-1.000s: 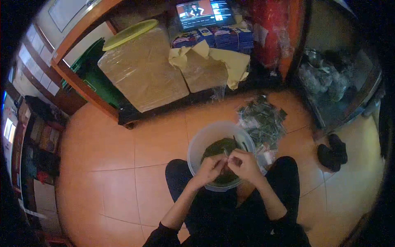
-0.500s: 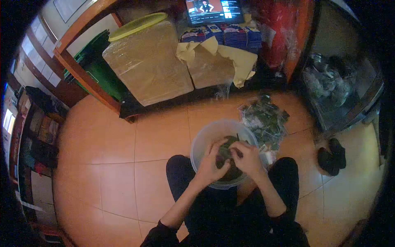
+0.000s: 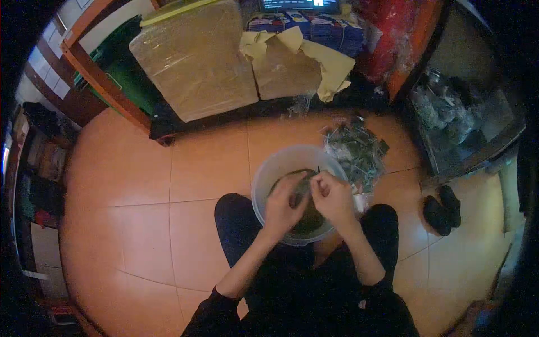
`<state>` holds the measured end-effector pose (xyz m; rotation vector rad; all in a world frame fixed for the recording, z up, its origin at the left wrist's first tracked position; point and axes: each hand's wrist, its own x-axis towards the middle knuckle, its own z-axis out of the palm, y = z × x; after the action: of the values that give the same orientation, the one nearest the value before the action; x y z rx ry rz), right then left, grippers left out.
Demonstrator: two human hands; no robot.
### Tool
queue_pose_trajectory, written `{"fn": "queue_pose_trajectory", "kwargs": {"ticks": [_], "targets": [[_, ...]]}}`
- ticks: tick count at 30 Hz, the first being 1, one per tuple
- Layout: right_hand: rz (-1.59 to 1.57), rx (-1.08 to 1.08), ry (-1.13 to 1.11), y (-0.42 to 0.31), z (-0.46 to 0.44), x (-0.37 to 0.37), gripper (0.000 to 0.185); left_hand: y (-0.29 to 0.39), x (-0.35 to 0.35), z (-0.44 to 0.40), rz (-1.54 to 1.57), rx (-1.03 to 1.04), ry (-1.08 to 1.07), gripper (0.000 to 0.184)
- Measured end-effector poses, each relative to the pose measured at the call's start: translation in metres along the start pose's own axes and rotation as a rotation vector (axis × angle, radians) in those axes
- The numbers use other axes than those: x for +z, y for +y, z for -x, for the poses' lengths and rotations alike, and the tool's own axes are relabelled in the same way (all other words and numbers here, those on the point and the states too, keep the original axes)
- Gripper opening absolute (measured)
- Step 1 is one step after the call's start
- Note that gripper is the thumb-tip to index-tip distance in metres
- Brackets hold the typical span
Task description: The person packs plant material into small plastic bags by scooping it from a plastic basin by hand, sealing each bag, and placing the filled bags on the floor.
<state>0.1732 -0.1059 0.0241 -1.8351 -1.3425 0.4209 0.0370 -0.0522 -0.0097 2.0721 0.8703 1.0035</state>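
Note:
A translucent plastic tub [image 3: 261, 194] stands between my knees, with dark green-brown loose material [image 3: 309, 223] in it. Over its mouth, my left hand [image 3: 285, 203] is blurred by motion, its fingers curved toward the other hand. My right hand [image 3: 332, 195] is closed in a pinch at the tub's right side. From its fingertips a thin dark stick [image 3: 318, 168] points up. Something small and greyish green shows between both hands, too blurred to name. Just beyond the tub's right rim lies a heap of small clear packets [image 3: 359, 154] with dark green contents.
Wrapped cardboard boxes [image 3: 193, 67] sit on a low dark shelf ahead, below a screen [image 3: 300, 5] and blue printed stacks [image 3: 331, 33]. At right are dark shoes [image 3: 442, 210] and a rack [image 3: 477, 129] holding filled clear bags. A green bin [image 3: 126, 78] stands at left.
The view has tipped downward, so everything sits higher in it. My left hand has drawn slightly away from my right hand, and a gap shows between their fingers.

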Motion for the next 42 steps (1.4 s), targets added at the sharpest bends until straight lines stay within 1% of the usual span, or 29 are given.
{"fn": "queue_pose_trajectory", "kwargs": {"ticks": [1, 3, 4, 6, 7, 9, 10, 12, 13, 15, 16, 17, 18, 19, 21, 22, 24, 25, 27, 28, 30, 31, 33, 34, 36, 37, 39, 40, 42], "targets": [[0.005, 0.005, -0.006, 0.003, -0.006, -0.002, 0.005, -0.003, -0.003, -0.001, 0.006, -0.007, -0.001, 0.061], [0.021, -0.251, 0.085, 0.015, -0.019, -0.005, 0.006, -0.009, -0.014, -0.006, -0.091, -0.128, 0.045, 0.053], [0.024, -0.247, 0.084, 0.024, -0.024, -0.002, 0.006, -0.017, -0.014, -0.007, -0.087, -0.131, 0.042, 0.053], [0.512, -0.628, -0.047, 0.047, -0.031, 0.013, 0.011, -0.035, -0.011, -0.009, 0.218, -0.206, 0.206, 0.044], [0.514, -0.625, -0.046, 0.054, -0.030, 0.024, 0.011, -0.036, -0.010, -0.011, 0.221, -0.206, 0.204, 0.044], [1.050, -0.465, -0.652, 0.068, -0.026, 0.049, 0.015, -0.040, -0.006, -0.014, 0.386, -0.292, 0.256, 0.035], [1.053, -0.468, -0.653, 0.077, -0.023, 0.057, 0.015, -0.043, -0.004, -0.016, 0.388, -0.292, 0.259, 0.035], [0.994, -0.483, -0.744, 0.084, -0.021, 0.066, 0.015, -0.050, -0.001, -0.020, 0.417, -0.147, 0.424, 0.031], [0.996, -0.483, -0.745, 0.084, -0.026, 0.066, 0.015, -0.053, -0.002, -0.020, 0.418, -0.147, 0.426, 0.031], [1.062, -0.673, -0.476, 0.083, -0.044, 0.061, 0.014, -0.057, -0.003, -0.018, 0.549, -0.293, 0.356, 0.024], [1.064, -0.665, -0.478, 0.090, -0.051, 0.068, 0.014, -0.059, -0.003, -0.018, 0.554, -0.294, 0.350, 0.024], [0.896, -0.736, -0.339, 0.101, -0.059, 0.082, 0.017, -0.059, -0.003, -0.019, 0.494, -0.306, 0.344, 0.020], [0.724, -0.798, -0.197, 0.096, -0.062, 0.086, 0.020, -0.059, -0.003, -0.018, 0.433, -0.315, 0.336, 0.016], [0.726, -0.787, -0.192, 0.092, -0.058, 0.087, 0.020, -0.061, -0.003, -0.017, 0.434, -0.312, 0.324, 0.016], [0.981, -0.542, -0.738, 0.077, -0.051, 0.082, 0.021, -0.066, -0.005, -0.017, 0.378, -0.227, 0.368, 0.013], [0.976, -0.534, -0.735, 0.069, -0.052, 0.075, 0.021, -0.065, -0.009, -0.017, 0.376, -0.226, 0.359, 0.013], [0.778, -0.222, -0.930, 0.060, -0.057, 0.058, 0.024, -0.061, -0.012, -0.014, 0.400, -0.259, 0.338, 0.013], [0.778, -0.216, -0.927, 0.065, -0.056, 0.057, 0.024, -0.063, -0.011, -0.014, 0.403, -0.258, 0.332, 0.013], [0.750, -0.238, -1.040, 0.078, -0.055, 0.055, 0.026, -0.065, -0.006, -0.016, 0.433, -0.273, 0.314, 0.015], [0.751, -0.229, -1.034, 0.082, -0.054, 0.051, 0.026, -0.063, -0.005, -0.015, 0.438, -0.268, 0.304, 0.015], [0.538, -0.099, -0.874, 0.087, -0.054, 0.044, 0.026, -0.059, -0.006, -0.012, 0.389, -0.311, 0.331, 0.023], [0.537, -0.104, -0.872, 0.087, -0.054, 0.040, 0.026, -0.056, -0.008, -0.011, 0.386, -0.308, 0.334, 0.023], [0.441, -0.149, -0.695, 0.083, -0.051, 0.032, 0.026, -0.051, -0.013, -0.009, 0.394, -0.292, 0.369, 0.037], [0.436, -0.156, -0.693, 0.076, -0.051, 0.027, 0.026, -0.049, -0.016, -0.009, 0.387, -0.288, 0.372, 0.037], [0.529, -0.158, -0.645, 0.066, -0.048, 0.015, 0.020, -0.042, -0.021, -0.009, 0.226, -0.168, 0.397, 0.048], [0.525, -0.159, -0.644, 0.067, -0.048, 0.015, 0.020, -0.038, -0.023, -0.010, 0.223, -0.167, 0.396, 0.048], [0.501, -0.259, -0.495, 0.070, -0.049, 0.014, 0.020, -0.030, -0.025, -0.013, 0.273, -0.158, 0.382, 0.051], [0.498, -0.260, -0.493, 0.069, -0.048, 0.013, 0.020, -0.028, -0.027, -0.014, 0.271, -0.156, 0.381, 0.051], [0.513, -0.250, -0.490, 0.060, -0.047, 0.007, 0.019, -0.027, -0.031, -0.015, 0.114, -0.095, 0.303, 0.049]]}}
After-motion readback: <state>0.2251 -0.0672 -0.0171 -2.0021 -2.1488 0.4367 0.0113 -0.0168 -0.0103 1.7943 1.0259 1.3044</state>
